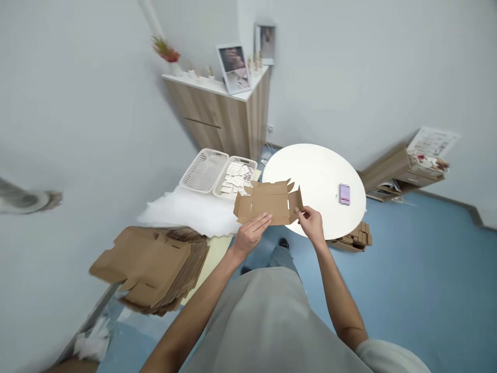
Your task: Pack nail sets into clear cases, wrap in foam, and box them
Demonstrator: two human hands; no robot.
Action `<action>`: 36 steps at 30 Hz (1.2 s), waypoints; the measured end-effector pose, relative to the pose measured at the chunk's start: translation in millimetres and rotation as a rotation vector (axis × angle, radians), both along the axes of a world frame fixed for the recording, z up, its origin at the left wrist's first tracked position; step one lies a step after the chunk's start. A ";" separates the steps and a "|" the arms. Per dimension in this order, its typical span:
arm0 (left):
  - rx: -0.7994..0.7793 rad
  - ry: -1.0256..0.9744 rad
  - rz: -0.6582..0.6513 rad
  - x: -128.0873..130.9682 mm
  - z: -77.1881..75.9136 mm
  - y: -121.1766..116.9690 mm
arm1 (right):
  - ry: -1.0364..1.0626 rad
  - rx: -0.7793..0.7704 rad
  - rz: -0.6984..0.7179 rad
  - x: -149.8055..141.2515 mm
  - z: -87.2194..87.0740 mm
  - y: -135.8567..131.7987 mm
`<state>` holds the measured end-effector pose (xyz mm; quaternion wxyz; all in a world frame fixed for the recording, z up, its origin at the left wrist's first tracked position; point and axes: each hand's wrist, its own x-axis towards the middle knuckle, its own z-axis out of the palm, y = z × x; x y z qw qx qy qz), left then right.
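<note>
A flat brown cardboard box blank (pixel 267 203) with notched flaps hangs in the air in front of me, partly over the round white table (pixel 310 176). My left hand (pixel 251 233) holds its lower edge, fingers stretched along the card with the thumb beneath. My right hand (pixel 309 221) pinches the blank's right lower corner between thumb and fingers. Both arms are bare.
A stack of flat cardboard blanks (pixel 155 267) lies at the left beside white foam wrap (pixel 194 210). Two white baskets (pixel 217 173), one with small packets, stand behind. A purple card (pixel 344 194) lies on the table. More cardboard (pixel 355 237) sits on the blue floor. A wooden cabinet (pixel 221 111) stands by the wall.
</note>
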<state>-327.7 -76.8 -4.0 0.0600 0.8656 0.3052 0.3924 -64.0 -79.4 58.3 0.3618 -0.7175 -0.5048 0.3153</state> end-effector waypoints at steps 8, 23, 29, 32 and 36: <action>-0.229 0.182 -0.276 122.2 -91.0 60.4 | 0.108 -0.214 -0.159 131.6 -94.3 8.3; -0.685 0.724 -0.279 280.5 -177.0 115.7 | 0.103 -0.587 -0.177 258.7 -208.5 48.1; -0.755 0.853 -0.202 275.9 -181.4 115.1 | -0.153 -0.582 -0.185 281.3 -214.2 74.6; -0.826 0.857 -0.150 265.3 -180.6 119.7 | -0.232 -0.535 -0.075 277.1 -212.9 101.0; -0.920 0.759 -0.147 257.1 -179.8 122.1 | -0.229 -0.581 0.073 260.1 -213.8 132.8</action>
